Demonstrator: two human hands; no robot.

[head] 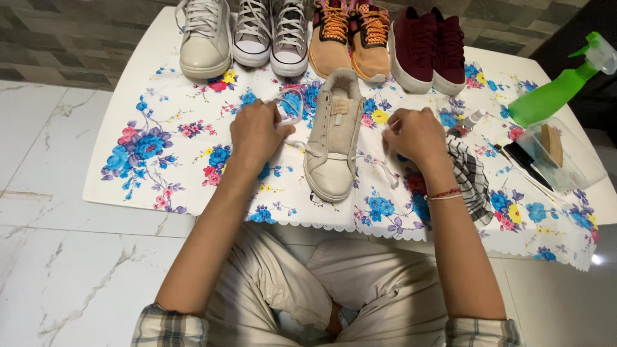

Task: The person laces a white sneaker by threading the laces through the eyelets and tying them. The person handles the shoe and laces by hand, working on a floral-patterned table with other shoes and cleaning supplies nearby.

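Note:
A beige sneaker [334, 138] lies on the flowered cloth [173, 148] in front of me, toe toward me, with almost all its lace pulled out. A white shoelace [302, 146] runs out of its lower eyelets to both sides. My left hand [256, 132] is closed on the lace's left part, just left of the shoe. My right hand [416, 133] pinches the other end to the shoe's right. Neither hand touches the shoe itself.
Behind the sneaker stand its beige mate [204, 38], a grey pair [271, 35], an orange-laced tan pair [350, 38] and a maroon pair [429, 48]. At right lie a checked rag [472, 180], a green spray bottle [556, 93] and a clear tub [565, 157] with brushes.

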